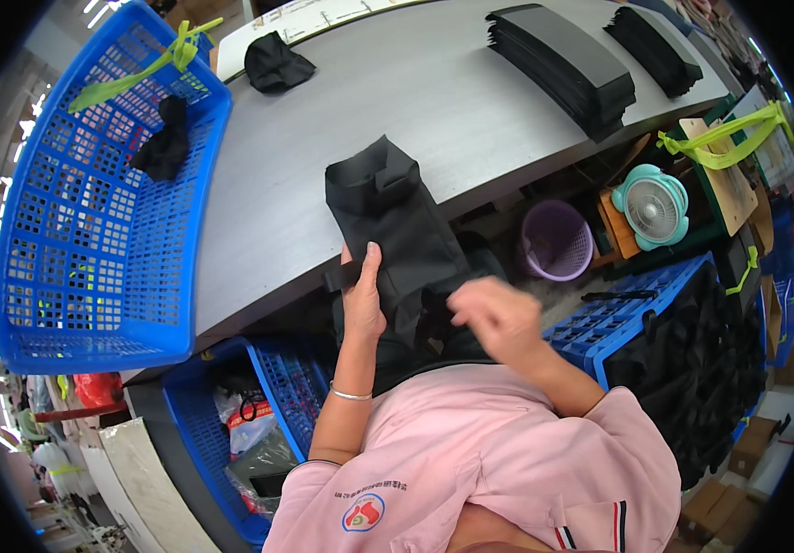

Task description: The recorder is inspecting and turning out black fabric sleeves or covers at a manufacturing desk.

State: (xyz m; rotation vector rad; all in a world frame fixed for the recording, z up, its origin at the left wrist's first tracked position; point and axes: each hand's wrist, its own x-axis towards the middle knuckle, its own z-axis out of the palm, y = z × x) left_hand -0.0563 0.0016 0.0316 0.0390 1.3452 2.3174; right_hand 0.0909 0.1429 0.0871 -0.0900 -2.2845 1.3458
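Black pouch point(406, 241) between left fingers point(372, 261)

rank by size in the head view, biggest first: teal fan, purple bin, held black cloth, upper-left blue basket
1. blue basket
2. black cloth
3. purple bin and teal fan: look about alike, so not ranked

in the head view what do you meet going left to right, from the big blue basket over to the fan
Large blue basket → crumpled black piece → black fabric piece held in the left hand → purple basket → turquoise fan
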